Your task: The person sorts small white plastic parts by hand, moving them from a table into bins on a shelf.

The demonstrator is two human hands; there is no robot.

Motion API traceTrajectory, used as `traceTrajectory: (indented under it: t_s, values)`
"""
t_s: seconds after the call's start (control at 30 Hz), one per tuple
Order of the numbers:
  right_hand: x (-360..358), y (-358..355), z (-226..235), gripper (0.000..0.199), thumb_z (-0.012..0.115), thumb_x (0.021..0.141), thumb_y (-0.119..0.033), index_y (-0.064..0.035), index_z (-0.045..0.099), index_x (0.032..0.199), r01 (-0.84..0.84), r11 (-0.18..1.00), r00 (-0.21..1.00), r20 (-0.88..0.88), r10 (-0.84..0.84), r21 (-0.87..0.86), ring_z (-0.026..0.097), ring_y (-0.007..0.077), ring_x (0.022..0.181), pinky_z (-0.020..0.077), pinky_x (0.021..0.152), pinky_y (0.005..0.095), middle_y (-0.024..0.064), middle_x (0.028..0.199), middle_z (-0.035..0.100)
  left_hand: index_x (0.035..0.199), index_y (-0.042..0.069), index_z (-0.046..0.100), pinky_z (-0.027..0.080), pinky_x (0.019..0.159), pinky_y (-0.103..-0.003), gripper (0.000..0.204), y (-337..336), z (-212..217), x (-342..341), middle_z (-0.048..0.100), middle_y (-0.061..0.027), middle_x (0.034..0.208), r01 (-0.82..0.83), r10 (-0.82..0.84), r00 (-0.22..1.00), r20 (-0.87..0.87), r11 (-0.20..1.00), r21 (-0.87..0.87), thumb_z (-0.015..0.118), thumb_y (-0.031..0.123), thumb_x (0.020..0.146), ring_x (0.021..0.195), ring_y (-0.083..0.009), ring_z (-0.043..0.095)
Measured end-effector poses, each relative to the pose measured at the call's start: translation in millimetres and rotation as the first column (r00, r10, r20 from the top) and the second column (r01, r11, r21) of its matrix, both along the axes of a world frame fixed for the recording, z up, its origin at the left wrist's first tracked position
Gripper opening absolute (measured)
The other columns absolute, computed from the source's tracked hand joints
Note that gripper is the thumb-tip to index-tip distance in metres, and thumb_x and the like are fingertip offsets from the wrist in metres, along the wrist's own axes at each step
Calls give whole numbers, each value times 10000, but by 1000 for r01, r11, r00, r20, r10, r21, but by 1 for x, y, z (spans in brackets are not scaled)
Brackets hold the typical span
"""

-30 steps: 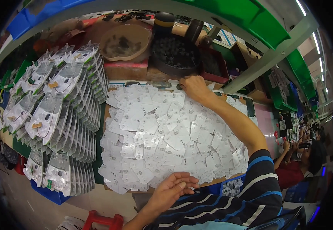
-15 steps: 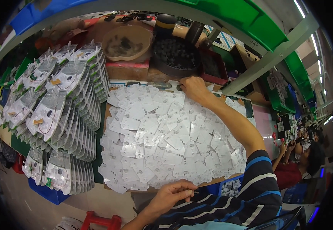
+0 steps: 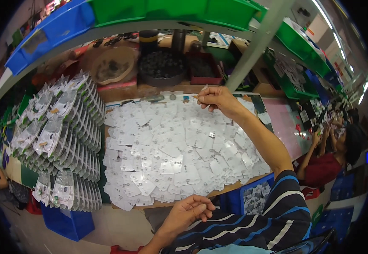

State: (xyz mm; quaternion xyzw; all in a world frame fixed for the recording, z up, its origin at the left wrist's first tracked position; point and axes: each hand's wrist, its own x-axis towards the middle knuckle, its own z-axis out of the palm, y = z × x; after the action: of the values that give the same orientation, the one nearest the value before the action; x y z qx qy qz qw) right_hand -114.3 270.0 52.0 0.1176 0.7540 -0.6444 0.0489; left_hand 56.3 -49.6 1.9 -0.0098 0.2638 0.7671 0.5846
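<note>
Many thin white plastic plates [image 3: 167, 148] cover the bench in an overlapping layer. Over their far edge is my right hand [image 3: 220, 101], thumb and fingers pinched on something small; a tan speck shows at the fingertips, too small to name. My left hand [image 3: 187, 213] hovers at the bench's near edge, close to my body. Its fingers are curled toward the thumb, and whatever they may hold is hidden. Close to the right fingertips, a small round dark piece [image 3: 173, 97] lies at the back of the plates.
At left rise tall stacks of white and clear plastic housings [image 3: 52, 135]. Behind the plates stand a tan bowl [image 3: 114, 63], a black round tray [image 3: 162, 70] of dark parts and a red bin [image 3: 203, 70]. A shelf post [image 3: 258, 46] rises at right. Blue bin [image 3: 234, 199] below.
My right hand has lifted from the back edge of the bench and come slightly nearer, fingers pinched. My left hand stays near the front edge. The whole view has shifted.
</note>
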Motion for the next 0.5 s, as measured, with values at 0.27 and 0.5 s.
traceTrajectory:
  t_s: [0.27,0.5]
  values:
    - [75,12,12,230,702,866,-118,18,652,1044,28,994,998,-47,-33,-107,669,120,765,484,582,215,81,909,704,1129,4,550,479,650,-272,178,36,13,-5,607,-122,964,-104,104,995,-6,994,35,497,98,987,832,-198,599]
    - [113,7,6,231,716,852,-92,27,654,1039,33,996,990,-137,-45,-83,667,114,767,491,585,215,86,897,699,1145,-5,558,459,664,-260,206,66,18,-13,603,-113,988,-214,213,977,34,975,57,533,108,975,864,-197,573]
